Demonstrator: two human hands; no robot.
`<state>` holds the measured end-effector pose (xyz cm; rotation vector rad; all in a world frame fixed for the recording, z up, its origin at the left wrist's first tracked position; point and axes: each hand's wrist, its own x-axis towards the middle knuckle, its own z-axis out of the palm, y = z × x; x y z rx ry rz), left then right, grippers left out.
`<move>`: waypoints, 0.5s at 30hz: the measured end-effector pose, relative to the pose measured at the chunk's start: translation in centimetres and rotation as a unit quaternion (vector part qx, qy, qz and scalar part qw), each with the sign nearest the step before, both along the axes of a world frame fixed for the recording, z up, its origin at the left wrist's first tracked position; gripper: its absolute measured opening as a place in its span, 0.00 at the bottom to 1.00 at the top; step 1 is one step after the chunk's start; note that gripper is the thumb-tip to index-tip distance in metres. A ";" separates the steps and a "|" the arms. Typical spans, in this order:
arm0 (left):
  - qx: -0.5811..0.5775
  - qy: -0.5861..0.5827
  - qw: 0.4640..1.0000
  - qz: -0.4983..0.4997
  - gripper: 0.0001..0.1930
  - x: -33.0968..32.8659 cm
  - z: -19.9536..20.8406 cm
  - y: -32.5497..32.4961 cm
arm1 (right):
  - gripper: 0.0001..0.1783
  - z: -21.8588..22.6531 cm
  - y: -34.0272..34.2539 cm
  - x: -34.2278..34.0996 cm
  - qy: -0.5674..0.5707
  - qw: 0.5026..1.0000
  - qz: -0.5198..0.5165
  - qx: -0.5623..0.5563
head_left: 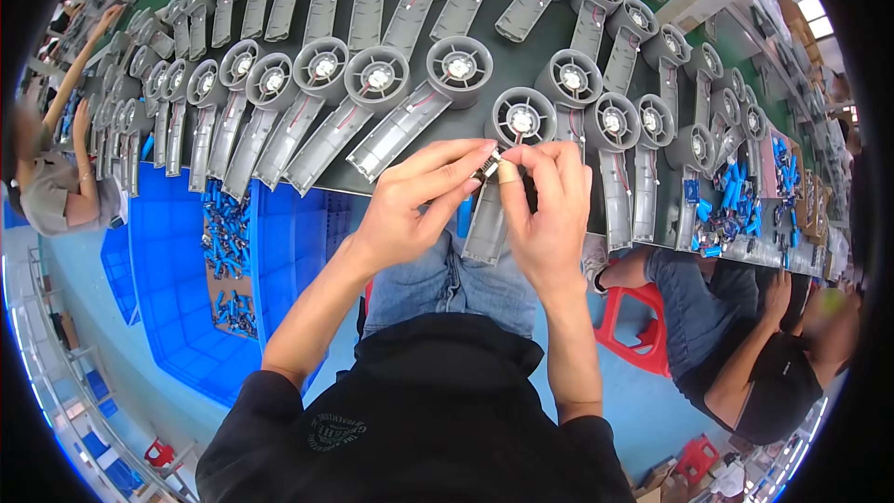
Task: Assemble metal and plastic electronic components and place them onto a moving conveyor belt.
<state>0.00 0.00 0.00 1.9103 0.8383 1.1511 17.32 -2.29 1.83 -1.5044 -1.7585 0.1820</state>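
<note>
My left hand [405, 205] and my right hand [548, 214] meet at the table's near edge. Between their fingertips they pinch a small circuit board [486, 166], dark with pale parts. A yellowish wrap [508, 173] covers a finger of my right hand. Directly under both hands is a grey fan housing [523, 117], its round head away from me and its open, trough-like handle [488, 231] pointing toward my lap. A blue cylindrical cell [464, 216] shows below my left fingertips; whether it is wired to the board is hidden.
Rows of similar grey fan housings [375, 77] cover the dark green table. Blue cells with boards [731, 210] lie piled at the right. Blue bins [186, 289] stand at my left, near a carton of blue cells [228, 233]. A seated co-worker [736, 345] is at right, beside a red stool [638, 331].
</note>
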 end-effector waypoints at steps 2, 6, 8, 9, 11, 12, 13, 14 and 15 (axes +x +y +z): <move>0.012 0.017 1.000 0.000 0.19 0.0 0.0 0.0 | 0.09 0.0 0.3 0.4 -0.017 0.999 0.034 0.036; 0.001 -0.008 1.000 0.001 0.19 0.2 -0.6 -0.2 | 0.10 -0.1 0.5 1.0 -0.011 0.998 0.049 0.024; -0.013 -0.002 1.000 -0.004 0.18 0.0 -0.3 -0.1 | 0.11 0.0 0.9 0.9 -0.027 0.994 0.080 0.065; -0.014 -0.003 1.000 -0.003 0.18 -0.1 -0.2 0.0 | 0.11 0.0 1.1 1.0 -0.028 0.994 0.081 0.064; -0.027 -0.004 1.000 -0.013 0.17 -0.2 -0.2 0.1 | 0.12 0.0 1.4 1.1 -0.036 0.990 0.113 0.072; -0.029 -0.005 0.999 -0.013 0.17 -0.2 -0.1 0.2 | 0.12 -0.1 1.5 1.1 -0.036 0.990 0.114 0.070; -0.044 -0.001 0.999 -0.016 0.17 -0.3 0.1 0.3 | 0.12 -0.2 1.6 1.1 -0.036 0.990 0.111 0.076; -0.059 0.003 0.998 -0.018 0.18 -0.3 0.1 0.3 | 0.12 -0.3 1.7 1.0 -0.035 0.990 0.109 0.081; -0.061 0.002 0.998 -0.017 0.18 -0.4 0.1 0.4 | 0.12 -0.3 1.7 1.0 -0.036 0.990 0.111 0.079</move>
